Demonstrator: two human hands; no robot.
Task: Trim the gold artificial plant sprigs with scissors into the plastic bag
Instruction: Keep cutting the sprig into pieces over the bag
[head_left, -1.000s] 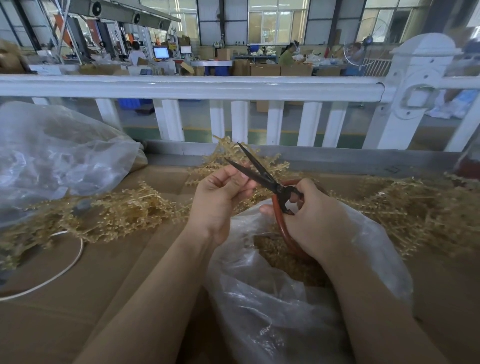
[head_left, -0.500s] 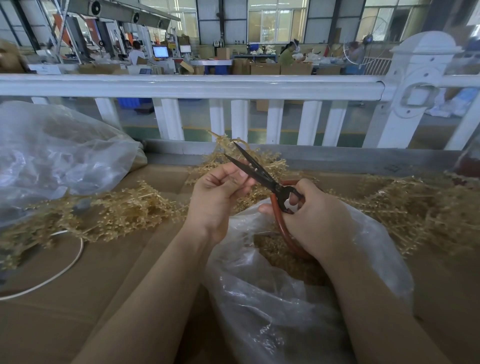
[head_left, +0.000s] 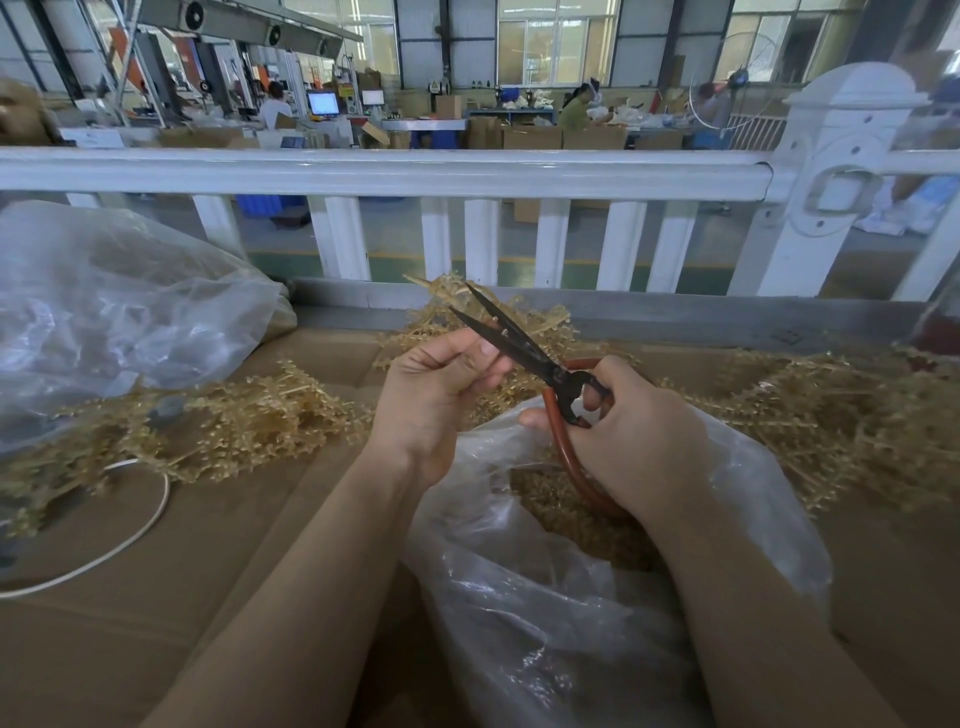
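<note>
My right hand (head_left: 639, 431) grips the red handles of dark-bladed scissors (head_left: 511, 340), whose blades stand partly apart and point up and left. My left hand (head_left: 436, 400) has its fingers curled, with the thumb against the lower blade. It seems to pinch a small gold sprig piece that is mostly hidden by the fingers. Both hands hover above the mouth of a clear plastic bag (head_left: 561, 613) holding gold trimmings (head_left: 571, 514). Loose gold sprigs lie in piles at left (head_left: 244, 421), behind the hands (head_left: 540, 317) and at right (head_left: 841, 415).
Brown cardboard (head_left: 208, 597) covers the work surface. A second, bulging plastic bag (head_left: 114, 312) lies at far left, with a white cord (head_left: 130, 535) in front of it. A white railing (head_left: 415, 171) and its post (head_left: 831, 171) close off the far side.
The scissor blades have closed slightly. Both hands stay in nearly the same place above the bag.
</note>
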